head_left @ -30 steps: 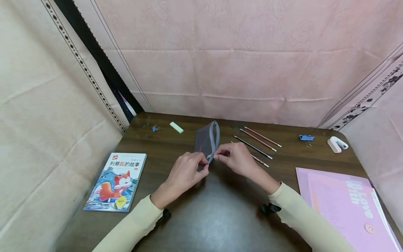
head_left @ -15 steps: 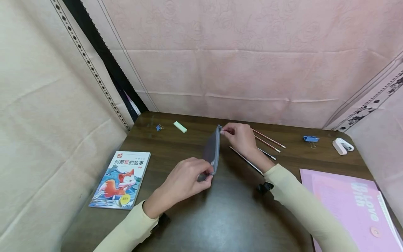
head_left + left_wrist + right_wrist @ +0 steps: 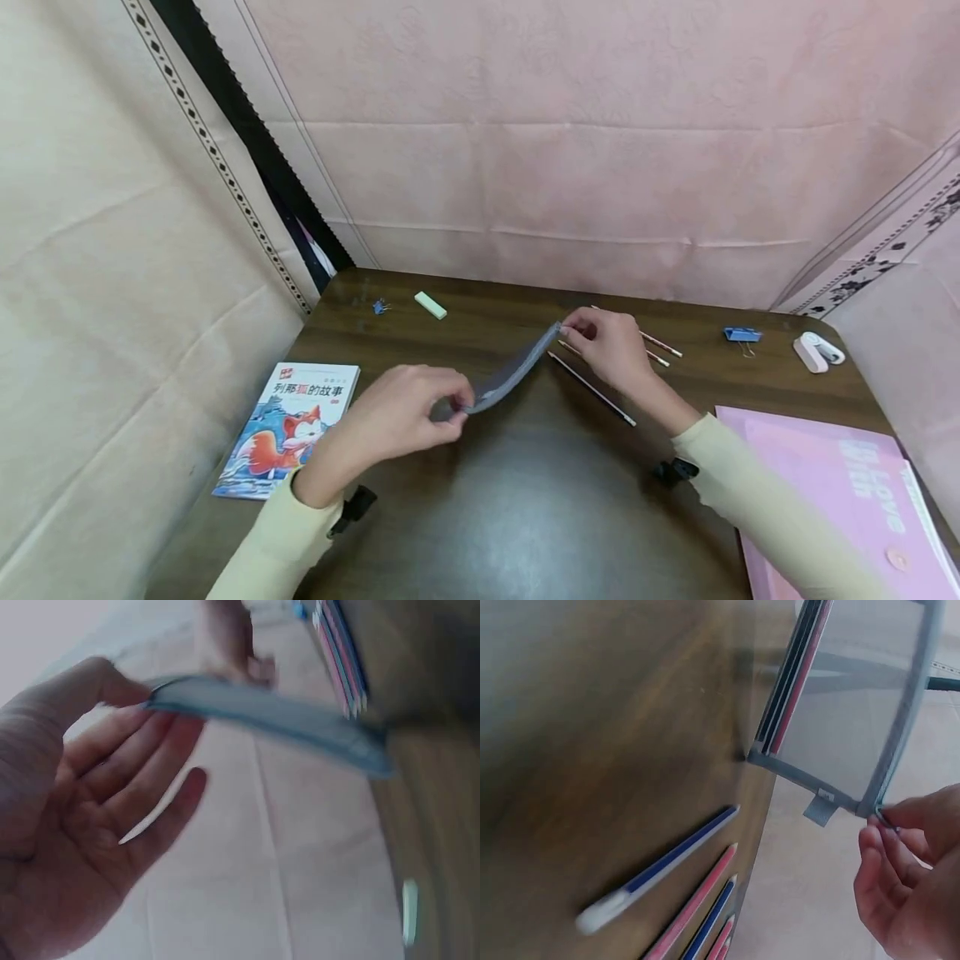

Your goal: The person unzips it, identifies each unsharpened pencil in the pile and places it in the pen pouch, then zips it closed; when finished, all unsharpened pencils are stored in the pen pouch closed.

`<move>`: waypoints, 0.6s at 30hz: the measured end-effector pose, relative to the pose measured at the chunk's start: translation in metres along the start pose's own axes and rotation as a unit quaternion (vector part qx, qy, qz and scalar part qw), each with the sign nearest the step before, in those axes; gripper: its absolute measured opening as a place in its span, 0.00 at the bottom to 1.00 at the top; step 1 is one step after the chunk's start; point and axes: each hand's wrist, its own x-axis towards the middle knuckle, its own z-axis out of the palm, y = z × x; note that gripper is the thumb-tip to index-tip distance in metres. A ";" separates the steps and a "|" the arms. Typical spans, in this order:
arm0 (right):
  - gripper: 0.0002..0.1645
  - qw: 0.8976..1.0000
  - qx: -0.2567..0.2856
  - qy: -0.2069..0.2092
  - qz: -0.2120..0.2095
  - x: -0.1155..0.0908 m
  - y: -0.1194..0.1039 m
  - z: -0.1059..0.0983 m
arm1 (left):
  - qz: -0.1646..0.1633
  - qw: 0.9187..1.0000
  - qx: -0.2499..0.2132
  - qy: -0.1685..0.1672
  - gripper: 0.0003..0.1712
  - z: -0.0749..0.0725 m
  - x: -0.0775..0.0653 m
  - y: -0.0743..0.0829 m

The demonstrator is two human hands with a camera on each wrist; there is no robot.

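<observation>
A grey see-through zip pencil pouch [image 3: 517, 373] is stretched between my two hands above the table, its zipped edge up and bowed. My left hand [image 3: 405, 412] pinches its near left end between thumb and fingers. In the left wrist view, the other fingers of the left hand [image 3: 97, 787] are spread below it. At the far corner, my right hand [image 3: 611, 346] pinches the small zipper pull, as the right wrist view of that hand [image 3: 919, 862] shows. A few dark and red pencils [image 3: 799, 682] lie inside along the pouch's bottom edge.
Several loose pencils [image 3: 592, 389] lie under and beside the right hand. A green eraser [image 3: 431, 305] and a small blue binder clip [image 3: 381, 307] are at the back left. A fox storybook [image 3: 281, 429] lies left; pink folders [image 3: 825, 492], a larger blue clip [image 3: 742, 335] and a white stapler-like item [image 3: 817, 352] lie right.
My right hand slid the zipper pull from the near end to the far end, closing the pouch. Since then the pouch has swung, its near end going left and its far end right.
</observation>
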 end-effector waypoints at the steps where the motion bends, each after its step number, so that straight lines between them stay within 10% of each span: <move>1: 0.02 1.000 0.011 -0.009 0.001 -0.006 0.002 -0.004 | -0.015 1.000 0.002 -0.009 0.08 -0.004 -0.003 -0.005; 6: 0.04 0.992 0.082 -0.098 -0.002 -0.040 0.002 -0.018 | -0.101 0.993 -0.013 -0.060 0.10 -0.017 -0.015 -0.033; 12: 0.05 0.959 0.097 -0.263 -0.030 -0.075 -0.006 -0.014 | -0.175 0.977 -0.012 -0.124 0.09 -0.008 -0.014 -0.067; 18: 0.08 0.947 0.065 -0.308 -0.071 -0.092 -0.011 0.009 | -0.231 0.957 -0.015 -0.173 0.08 0.013 -0.011 -0.090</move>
